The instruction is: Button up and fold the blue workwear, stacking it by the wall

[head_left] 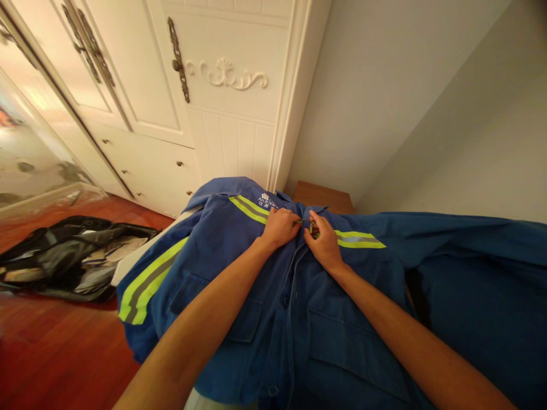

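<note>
A blue work jacket point(239, 267) with yellow-green and grey reflective stripes lies spread out, its front facing up. My left hand point(281, 226) is closed on the jacket's front edge at the upper chest, beside the white printed logo point(265, 198). Just to its right, my right hand point(321, 236) pinches the opposite front edge, fingers bent. A small gap separates the two hands, with a tiny dark piece between the fingertips. Below them, the front placket point(290, 296) runs down with buttons showing, partly open.
An open black suitcase point(77, 256) with clothes lies on the red wooden floor point(64, 353) at the left. White cabinets point(231, 102) with dark handles stand behind. A brown wooden piece point(322, 195) shows beyond the jacket's collar, near the grey wall point(363, 102).
</note>
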### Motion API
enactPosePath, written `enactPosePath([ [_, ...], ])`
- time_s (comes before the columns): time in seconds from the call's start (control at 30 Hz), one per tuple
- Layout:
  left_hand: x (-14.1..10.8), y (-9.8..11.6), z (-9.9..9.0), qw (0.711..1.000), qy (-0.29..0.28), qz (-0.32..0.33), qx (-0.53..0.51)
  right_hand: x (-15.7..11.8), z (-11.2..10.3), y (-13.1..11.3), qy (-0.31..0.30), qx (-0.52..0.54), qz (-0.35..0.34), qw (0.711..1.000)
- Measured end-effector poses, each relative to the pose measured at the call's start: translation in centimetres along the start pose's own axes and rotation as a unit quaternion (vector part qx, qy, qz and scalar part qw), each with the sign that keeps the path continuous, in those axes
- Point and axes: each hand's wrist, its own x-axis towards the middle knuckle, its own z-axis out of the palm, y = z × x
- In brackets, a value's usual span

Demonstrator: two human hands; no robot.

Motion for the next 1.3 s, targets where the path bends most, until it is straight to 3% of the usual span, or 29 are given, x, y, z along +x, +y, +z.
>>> enactPosePath([
  [0.77, 0.1, 0.2, -0.5, 0.993, -0.029, -0.059, -0.099, 0.1, 0.0, 0.3, -0.040, 0.004, -0.019, 0.999],
  [0.97, 0.5, -0.3, -0.5, 0.972, -0.078, -0.085, -0.204, 0.1, 0.1, 0.6, -0.067, -0.044, -0.012, 0.997],
  [1.3, 0.5, -1.3, 0.1, 0.974, -0.090, -0.058, -0.200, 0.9, 0.3, 1.1, -0.097, -0.069, -0.048, 0.992],
])
